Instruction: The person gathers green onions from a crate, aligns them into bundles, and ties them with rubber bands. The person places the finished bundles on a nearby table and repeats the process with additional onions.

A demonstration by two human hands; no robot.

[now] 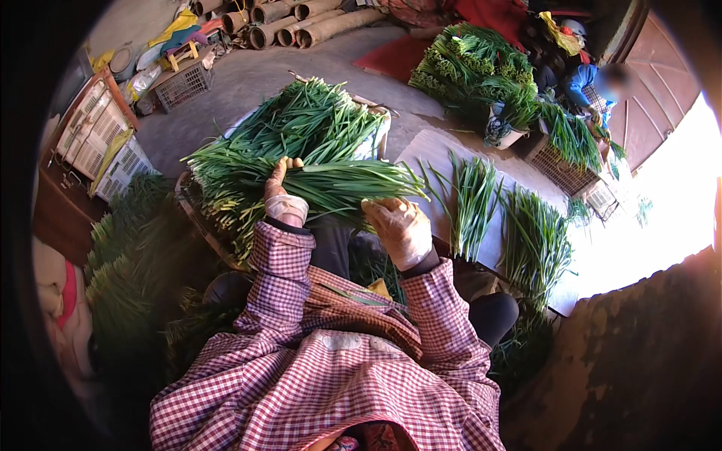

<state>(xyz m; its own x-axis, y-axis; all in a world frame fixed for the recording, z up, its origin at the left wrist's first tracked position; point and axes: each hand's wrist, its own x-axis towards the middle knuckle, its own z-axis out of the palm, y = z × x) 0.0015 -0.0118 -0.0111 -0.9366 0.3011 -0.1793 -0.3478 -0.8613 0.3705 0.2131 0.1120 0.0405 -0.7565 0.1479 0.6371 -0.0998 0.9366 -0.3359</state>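
My left hand (280, 189), in a pale thin glove, holds a bunch of long green leaves, like garlic chives (350, 183), across the front of a large heap. My right hand (397, 228), gloved too, is at the bunch's right end with its fingers bent; whether it grips the leaves cannot be told. The heap of the same greens (310, 121) fills a wide basket (208, 239) before me, the pale cut ends towards the left. Two loose bunches, a smaller one (472, 203) and a larger one (536, 242), lie on a pale board (420, 152) to my right.
Further greens (130, 265) lie in shadow at left, near white plastic crates (121, 166). At upper right a co-worker in blue (584, 84) sits by a brown crate (564, 166) and a big green pile (474, 67). Rolled tubes (338, 28) and a grey crate (183, 87) stand behind.
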